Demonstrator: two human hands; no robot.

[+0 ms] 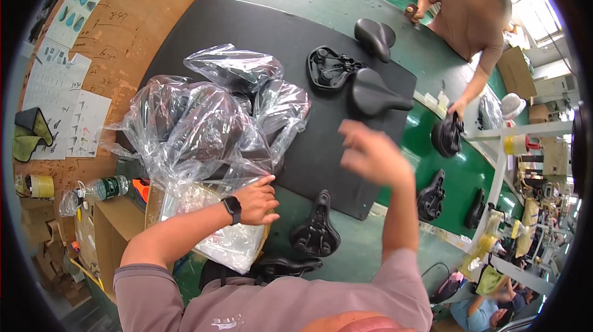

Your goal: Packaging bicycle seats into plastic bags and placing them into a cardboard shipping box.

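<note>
My left hand (256, 202), with a dark watch on its wrist, is over the edge of a stack of clear plastic bags (231, 245). Its fingers are slightly bent and apart, with nothing visible in them. Slightly blurred, my right hand (374, 153) reaches over the black mat with fingers stretched out and holds nothing. Just beyond it lies a black bicycle saddle (374, 92). An upturned saddle (330, 67) and another saddle (375, 38) are farther back. Several saddles wrapped in clear plastic (207, 122) are piled on the mat, beyond my left hand.
An upturned saddle (316, 227) lies near me, off the mat (309, 147). A co-worker (475, 17) across the table holds a saddle (447, 134). At the left are a plastic bottle (105, 188) and a cardboard box (126, 224). More saddles (431, 196) lie at the right.
</note>
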